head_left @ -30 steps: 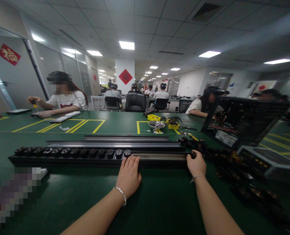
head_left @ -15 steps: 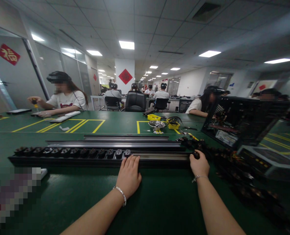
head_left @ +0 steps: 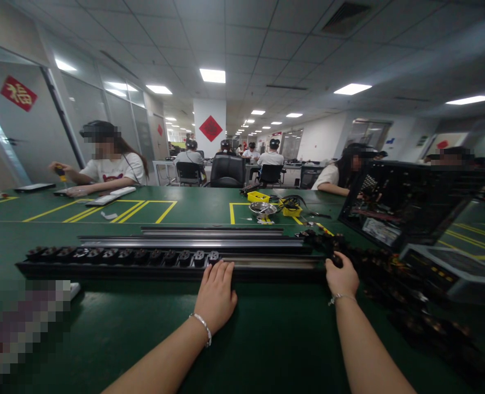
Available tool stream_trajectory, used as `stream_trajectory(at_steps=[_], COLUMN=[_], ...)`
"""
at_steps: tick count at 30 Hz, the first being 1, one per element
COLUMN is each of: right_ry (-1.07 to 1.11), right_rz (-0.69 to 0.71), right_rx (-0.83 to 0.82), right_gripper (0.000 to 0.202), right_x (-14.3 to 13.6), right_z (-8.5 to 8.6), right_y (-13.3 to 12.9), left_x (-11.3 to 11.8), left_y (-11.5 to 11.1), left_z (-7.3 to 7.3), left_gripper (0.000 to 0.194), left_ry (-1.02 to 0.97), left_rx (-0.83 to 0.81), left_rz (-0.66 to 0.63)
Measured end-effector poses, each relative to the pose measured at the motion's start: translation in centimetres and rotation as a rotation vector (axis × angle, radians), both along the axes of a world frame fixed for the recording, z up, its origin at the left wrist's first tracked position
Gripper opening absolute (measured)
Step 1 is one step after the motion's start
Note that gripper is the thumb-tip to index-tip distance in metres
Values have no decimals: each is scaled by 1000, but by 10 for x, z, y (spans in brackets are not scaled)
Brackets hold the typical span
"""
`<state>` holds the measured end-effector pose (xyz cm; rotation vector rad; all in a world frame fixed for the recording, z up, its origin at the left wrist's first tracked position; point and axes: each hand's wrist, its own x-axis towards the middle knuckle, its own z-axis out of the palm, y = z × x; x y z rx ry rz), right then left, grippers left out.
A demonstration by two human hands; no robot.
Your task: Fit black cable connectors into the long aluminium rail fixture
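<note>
Since the earlier frame, the right hand is moving farther right, away from the left hand, which is staying in place. Just before the left hand, the long black rail is lying crosswise; in my judgement it could be turning if that hand is pressing unevenly. The left hand is resting with fingers straight and nearly together. To its left, a row of socket modules is filling the rail's channel. The right hand is pinching a small black part at the rail's right end; it could be jamming or falling if the grip is crooked. I cannot tell if it is touching the rail.

Beyond the right hand, an open computer case is holding dark components. Beyond and between both hands, a steel bowl is holding something slender; near it, a yellow bin is containing items too small to identify.
</note>
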<state>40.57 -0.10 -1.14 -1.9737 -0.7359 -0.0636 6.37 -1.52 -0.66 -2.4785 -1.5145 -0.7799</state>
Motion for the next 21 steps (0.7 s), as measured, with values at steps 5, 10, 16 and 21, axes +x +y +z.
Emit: stream_trajectory(at_steps=[5,10,16,21], right_ry=[-55,-297,-536,-562], right_rz=[-65,-63,-9,63], right_rx=[82,-91,-398,-546], right_gripper=[46,46,40,40], right_x=[17,24,43,61], right_z=[-4,19,49,49], right_y=[2,7,24,37], left_x=[0,1,1,2], left_y=[0,1,0,-1], left_z=[0,-1,-1,1], left_gripper=[56,55,55,55], left_ry=[-4,1,3,-7], left_rx=[2,7,10,-14], left_rz=[-1,4,21,20])
